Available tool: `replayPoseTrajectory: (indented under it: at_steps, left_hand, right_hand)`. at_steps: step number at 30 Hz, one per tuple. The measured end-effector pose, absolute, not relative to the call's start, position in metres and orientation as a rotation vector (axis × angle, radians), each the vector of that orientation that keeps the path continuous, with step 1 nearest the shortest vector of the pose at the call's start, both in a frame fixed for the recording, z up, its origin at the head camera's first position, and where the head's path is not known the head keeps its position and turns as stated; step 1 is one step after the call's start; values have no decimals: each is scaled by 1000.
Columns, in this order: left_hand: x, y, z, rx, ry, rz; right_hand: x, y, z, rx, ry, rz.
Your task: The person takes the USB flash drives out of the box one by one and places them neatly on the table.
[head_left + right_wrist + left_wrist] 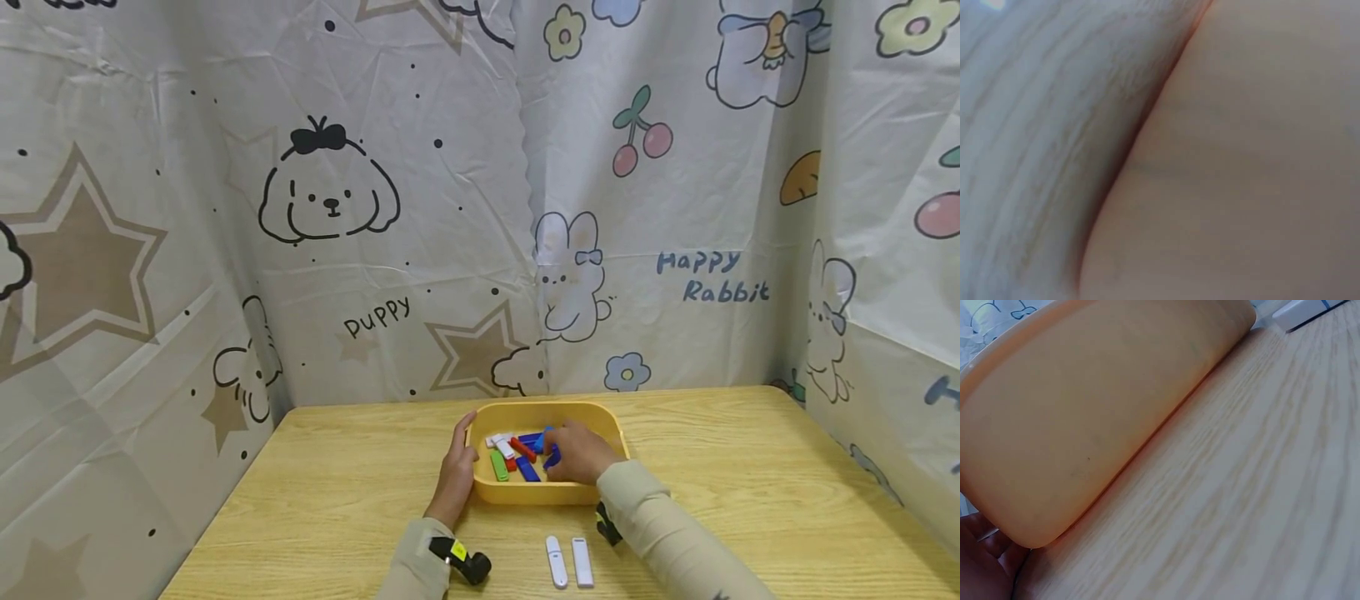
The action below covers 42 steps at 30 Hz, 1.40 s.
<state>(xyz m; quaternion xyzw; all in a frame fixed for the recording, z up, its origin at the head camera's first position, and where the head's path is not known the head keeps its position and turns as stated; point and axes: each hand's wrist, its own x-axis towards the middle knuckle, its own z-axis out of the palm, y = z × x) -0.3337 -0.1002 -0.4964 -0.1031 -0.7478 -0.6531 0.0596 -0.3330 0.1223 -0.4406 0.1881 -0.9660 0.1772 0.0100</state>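
Beige R sleeve (678, 533) lay nearest the head cam. Tabletop (337, 483), near side: rounded white stick (557, 562) and squarer white stick (582, 562), side by side w/ a narrow gap, both outside the yellow bin (536, 494). Progress, my read: early; 2 pcs out & lined up, most of the mixed lot (blue, red, white, green) left in bin.

L hand (454, 468) gripped bin's L wall, thumb at rim. R hand (581, 454) was down in bin at its R part, fingers partly bent, a blue pc (552, 457) betw. thumb & fingers; couldn't tell if pinched or only touched. R wrist cam showed just bin wall & wood, no help.

Axes: blue pc slanted, visible part running near-L to far-R, ends partly hidden by fingers. Both white sticks' long axes ran away from me, far ends tipped slightly L. Green pc (499, 466), bin's near-L, lay approx. the same way. Red stick (522, 450) ran diag., far-L to near-R.
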Motion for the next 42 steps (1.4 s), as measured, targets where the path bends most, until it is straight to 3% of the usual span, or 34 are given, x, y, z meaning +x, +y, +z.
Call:
replayPoseTrajectory:
  at_steps: [17,26,42]
  left_hand:
    - [-330,-98,-491,-268,-2293,-1911]
    - [-310,-96,-463,-275,-2314,-1918]
    - [-332,-97,-494,-237,-2298,-1907]
  right_hand:
    - [-324,121,-423,595,-3015,558]
    - [-306,130,-412,684,-2911,690]
    - [-269,150,-398,847,-2749,662]
